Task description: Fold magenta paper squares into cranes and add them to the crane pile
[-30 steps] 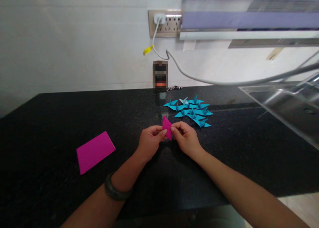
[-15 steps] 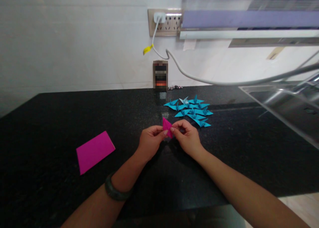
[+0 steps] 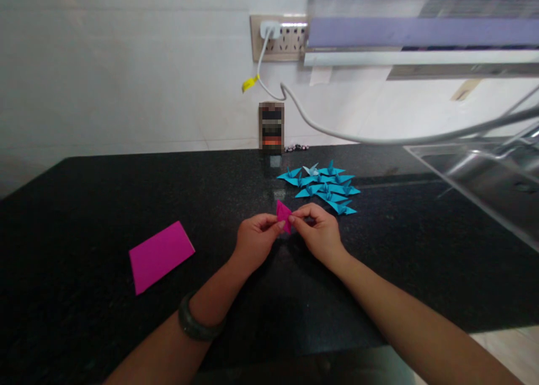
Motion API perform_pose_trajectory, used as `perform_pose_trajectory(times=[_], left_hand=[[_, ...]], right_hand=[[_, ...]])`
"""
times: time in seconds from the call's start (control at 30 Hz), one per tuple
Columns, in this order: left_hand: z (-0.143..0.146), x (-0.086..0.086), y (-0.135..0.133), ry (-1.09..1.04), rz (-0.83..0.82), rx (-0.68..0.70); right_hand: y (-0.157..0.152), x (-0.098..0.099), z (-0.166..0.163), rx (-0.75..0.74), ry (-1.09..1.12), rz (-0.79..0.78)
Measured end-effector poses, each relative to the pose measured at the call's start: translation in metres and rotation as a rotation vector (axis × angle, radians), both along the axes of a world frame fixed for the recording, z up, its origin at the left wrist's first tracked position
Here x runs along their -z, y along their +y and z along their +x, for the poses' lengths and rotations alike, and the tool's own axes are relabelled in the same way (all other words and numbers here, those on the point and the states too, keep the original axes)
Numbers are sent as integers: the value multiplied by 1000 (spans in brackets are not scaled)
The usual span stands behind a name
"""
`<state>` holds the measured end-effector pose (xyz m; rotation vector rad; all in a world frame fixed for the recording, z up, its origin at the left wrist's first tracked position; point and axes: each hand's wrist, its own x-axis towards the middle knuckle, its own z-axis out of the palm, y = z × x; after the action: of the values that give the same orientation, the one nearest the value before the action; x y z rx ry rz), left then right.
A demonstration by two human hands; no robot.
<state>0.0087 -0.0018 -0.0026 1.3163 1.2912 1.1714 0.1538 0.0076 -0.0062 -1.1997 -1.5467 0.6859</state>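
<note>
A small piece of folded pink origami paper (image 3: 284, 212) is held above the black counter, its pointed top tilted up and to the left. My left hand (image 3: 257, 239) pinches its left side between thumb and fingers. On the other side, my right hand (image 3: 319, 233) grips the right edge with thumb and forefinger. Just beyond the right hand lie several blue folded paper cranes (image 3: 326, 188), with one paler crane (image 3: 311, 170) among them. To the left of my hands rests a stack of pink paper (image 3: 162, 257).
The black counter (image 3: 84, 205) meets a white wall. A phone-like object (image 3: 272, 127), blurred out, leans there beside a small beaded string (image 3: 296, 147). A white cable (image 3: 320, 128) runs from a wall socket (image 3: 290, 40). At the right is a metal sink (image 3: 497, 172).
Both hands and the pink folded paper have shifted very slightly right and down. The grip on the paper looks the same, and the cranes and pink stack have stayed put.
</note>
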Motion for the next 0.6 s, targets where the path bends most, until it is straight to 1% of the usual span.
perform_pose_trajectory(times=[0.2, 0.27, 0.37, 0.47, 0.6], left_hand=[[0, 2, 1, -26, -19, 1], [0, 2, 0, -45, -28, 2], [1, 1, -1, -53, -38, 24], [2, -1, -2, 6, -35, 61], [2, -3, -3, 76, -13, 70]], right_hand=[[-1, -2, 1, -127, 21, -56], [-2, -2, 0, -132, 5, -53], [-2, -2, 0, -81, -59, 7], [-2, -2, 0, -17, -139, 90], [-2, -4, 1, -2, -244, 225]])
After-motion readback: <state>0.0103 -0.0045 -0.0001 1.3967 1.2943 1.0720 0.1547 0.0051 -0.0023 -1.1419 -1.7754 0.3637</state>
